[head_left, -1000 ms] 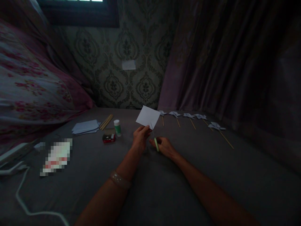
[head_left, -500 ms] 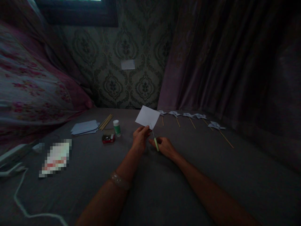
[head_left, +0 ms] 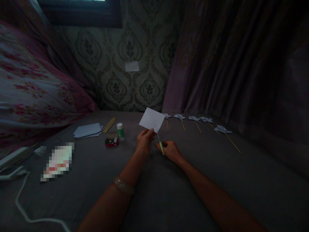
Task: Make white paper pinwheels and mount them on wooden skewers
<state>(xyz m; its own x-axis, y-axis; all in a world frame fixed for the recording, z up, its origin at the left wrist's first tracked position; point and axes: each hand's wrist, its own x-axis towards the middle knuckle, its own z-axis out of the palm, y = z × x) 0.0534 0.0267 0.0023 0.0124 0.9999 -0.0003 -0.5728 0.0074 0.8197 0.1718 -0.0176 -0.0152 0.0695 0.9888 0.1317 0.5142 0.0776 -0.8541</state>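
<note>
A square sheet of white paper (head_left: 151,119) is held up above the grey surface, pinched at its near corner by my left hand (head_left: 145,139). My right hand (head_left: 171,150) grips scissors (head_left: 161,147) with pale green handles. Their blades point up and away from me and meet the paper's lower right part, just beside my left fingertips. How far the blades are spread is hard to make out. The fingers of my right hand partly hide the handles.
On the left lie a stack of paper (head_left: 88,130), thin sticks (head_left: 109,125), a glue bottle (head_left: 120,131), a small red box (head_left: 111,141) and a white cord (head_left: 36,221). Several paper pinwheels on sticks (head_left: 222,129) line the back right. A patterned wall (head_left: 145,80) stands behind.
My right hand and the scissors have shifted very slightly to the right. The paper stays in my left hand, nearly in the same place.
</note>
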